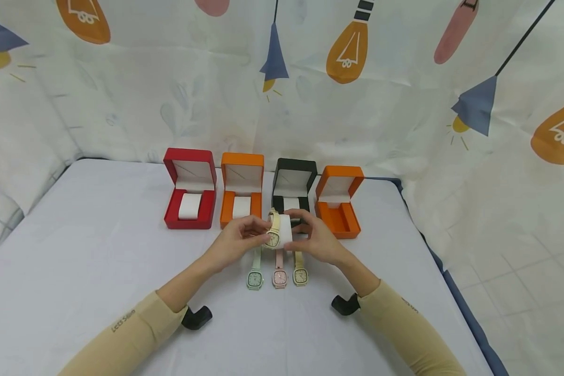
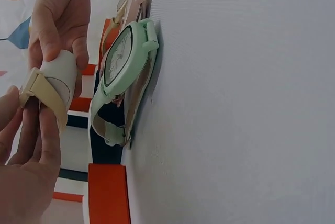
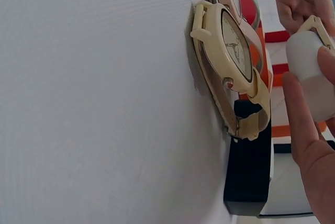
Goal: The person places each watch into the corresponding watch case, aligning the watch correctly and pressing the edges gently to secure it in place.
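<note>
Both hands are engaged just below the centre of the head view, over a white-covered table. The left hand pinches a cream watch between thumb and fingers, the grip closed to the thickness of the piece. The right hand holds a white cushion, thumb on the near side and fingers opposite, spread to the cushion's width. The cream watch lies against the cushion's left end, face toward the lower edge of the frame; whether its strap passes fully round cannot be determined. Directly below the hands, three watches lie on the cloth in a row: a green watch at left, a pink watch in the middle, and a pale yellow watch at right. Behind the hands, across the middle of the frame, four boxes stand with lids raised: a red box, an orange box, a black box and, furthest right, a second orange box. The first three each contain a white cushion; the fourth shows a bare orange interior.
</note>
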The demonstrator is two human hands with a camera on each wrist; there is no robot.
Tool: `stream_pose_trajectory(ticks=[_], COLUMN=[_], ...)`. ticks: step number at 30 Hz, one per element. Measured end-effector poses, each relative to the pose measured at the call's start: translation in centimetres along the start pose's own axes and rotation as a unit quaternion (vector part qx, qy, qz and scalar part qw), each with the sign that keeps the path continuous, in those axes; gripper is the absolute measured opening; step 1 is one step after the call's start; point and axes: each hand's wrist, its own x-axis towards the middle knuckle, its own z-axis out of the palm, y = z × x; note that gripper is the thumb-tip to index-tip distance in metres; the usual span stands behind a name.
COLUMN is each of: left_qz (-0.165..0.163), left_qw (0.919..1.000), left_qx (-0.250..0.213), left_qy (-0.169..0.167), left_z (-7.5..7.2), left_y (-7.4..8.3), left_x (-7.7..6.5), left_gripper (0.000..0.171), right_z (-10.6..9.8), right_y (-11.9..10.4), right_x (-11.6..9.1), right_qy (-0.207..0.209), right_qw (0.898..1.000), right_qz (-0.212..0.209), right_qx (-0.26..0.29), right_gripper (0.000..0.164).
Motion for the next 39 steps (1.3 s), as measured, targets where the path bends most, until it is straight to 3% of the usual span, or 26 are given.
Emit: stream_pose_trajectory(ticks=[7, 19, 31, 39], left_qz=[0.009, 0.030, 0.058, 0.073], left_qw=[0.9993, 0.9990, 0.9943, 0.9928], left_qx=[0.034, 0.030, 0.087, 0.086], left_qy=[0.007, -0.016, 0.024, 0.042], left_z=[0.03, -0.38, 0.13, 0.35], left_y=[0.18, -0.15, -0.19, -0.08], left_x=[-0.11, 0.04, 0.13, 0.04], left_gripper=[0.033, 0.052, 0.056, 0.057], right_z=[0.09, 0.20, 0.65, 0.69], right_y=[0.21, 0.25, 0.08, 0.01], right_x=[0.11, 0.25, 0.38, 0.50], right_qy=[0.016, 0.023, 0.017, 0.004], right_qw=[1.000, 0.997, 0.992, 0.992], right_qz=[0.013, 0.041, 0.054, 0.045], right_qx=[0.012, 0.057, 0.117, 0.118], right_gripper=[0.069, 0.066, 0.066, 0.078])
